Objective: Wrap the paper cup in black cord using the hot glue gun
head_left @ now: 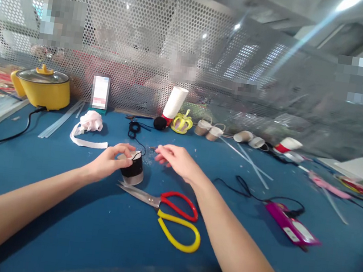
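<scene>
My left hand (110,160) grips a small pale cardboard cup (132,178) with black yarn (136,165) wound around its upper part. From the cup, a black strand runs back to a loose coil of black yarn (133,129) on the table. My right hand (173,156) hovers to the right of the cup, its fingers pinched together at a small dark tip that I cannot make out. In front of the cup lie large scissors (155,202), blades slightly apart, with one red and one yellow handle.
Behind my hands stand a yellow electric pot (47,92), crumpled white ribbon (91,122), a black yarn ball (160,123), stacked paper cups (176,99), a yellow-green crown (182,122) and small baskets (203,127). A purple power bank-like box (290,225) with a cable lies at right. A perforated panel (131,34) closes the back.
</scene>
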Tool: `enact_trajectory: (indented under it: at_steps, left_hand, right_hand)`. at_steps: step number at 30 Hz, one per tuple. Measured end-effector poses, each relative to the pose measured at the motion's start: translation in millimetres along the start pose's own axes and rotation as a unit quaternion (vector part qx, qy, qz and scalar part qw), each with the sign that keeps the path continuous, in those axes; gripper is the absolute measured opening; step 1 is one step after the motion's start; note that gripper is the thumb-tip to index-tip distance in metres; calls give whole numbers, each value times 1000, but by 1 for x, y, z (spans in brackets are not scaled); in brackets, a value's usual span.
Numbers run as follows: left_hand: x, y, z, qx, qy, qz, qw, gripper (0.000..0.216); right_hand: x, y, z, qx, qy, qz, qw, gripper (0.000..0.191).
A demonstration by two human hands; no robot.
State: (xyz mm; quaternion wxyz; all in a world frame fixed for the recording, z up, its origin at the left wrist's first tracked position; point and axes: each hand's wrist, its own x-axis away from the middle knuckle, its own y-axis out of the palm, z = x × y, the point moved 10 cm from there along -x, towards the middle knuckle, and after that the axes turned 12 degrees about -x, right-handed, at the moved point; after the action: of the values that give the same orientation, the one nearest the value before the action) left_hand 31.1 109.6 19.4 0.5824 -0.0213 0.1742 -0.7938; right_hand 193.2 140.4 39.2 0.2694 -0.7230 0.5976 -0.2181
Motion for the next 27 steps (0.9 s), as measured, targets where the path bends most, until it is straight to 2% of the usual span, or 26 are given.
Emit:
enact_trajectory:
  at_steps: [2, 4, 6, 9, 11, 12, 13, 14, 15, 16, 17, 18, 20, 21, 24, 27]
  left_hand:
    - [0, 0, 4, -17, 22, -5, 1000, 13]
    - [1, 3, 8, -35, 41, -19, 998, 12]
    - [2, 6, 12, -45, 54, -34, 997, 11]
    - [4, 9, 13, -44, 54, -41, 997, 12]
    - [4, 11, 13, -31, 49, -47, 997, 15]
    - [4, 12, 13, -21, 47, -52, 997, 17]
    - [5, 14, 13, -8, 47, -59, 997, 18]
    - [5, 15, 13, 5, 46, -64, 997, 19]
    - [5, 15, 13, 17, 42, -65, 997, 20]
    - [5, 14, 12, 26, 38, -65, 997, 20]
    - [5, 14, 11, 32, 33, -62, 997, 20]
    - [5, 13, 9, 36, 29, -59, 997, 20]
    - [5, 12, 7, 43, 24, -56, 997, 19]
    - [5, 12, 6, 46, 26, -57, 997, 18]
    - [4, 12, 5, 51, 30, -59, 996, 16]
    - [4, 12, 4, 50, 35, -57, 996, 15]
  right_hand:
    - [2, 31, 0, -139, 64, -90, 984, 49]
    - [-2, 52, -2, -223, 102, -131, 960, 57]
    - [-14, 57, -9, -265, 99, -128, 951, 60]
    - [-38, 49, -44, -299, 26, -82, 950, 59]
    - [-49, 44, -84, -282, -60, -63, 955, 51]
    - [-51, 46, -108, -258, -107, -76, 957, 45]
    - [-51, 55, -130, -225, -150, -112, 956, 40]
    - [-50, 69, -145, -177, -163, -167, 956, 36]
    - [-50, 81, -154, -109, -166, -204, 958, 30]
    - [-51, 85, -157, -39, -170, -214, 961, 26]
    - [-55, 82, -157, 29, -171, -193, 966, 22]
    - [-60, 71, -154, 89, -172, -144, 970, 20]
    - [-67, 33, -139, 162, -164, -13, 973, 22]
    - [-69, 15, -123, 188, -138, 35, 972, 24]
    - [-61, -24, -67, 222, -83, 87, 968, 22]
    - [-45, -39, -6, 242, -16, 78, 967, 10]
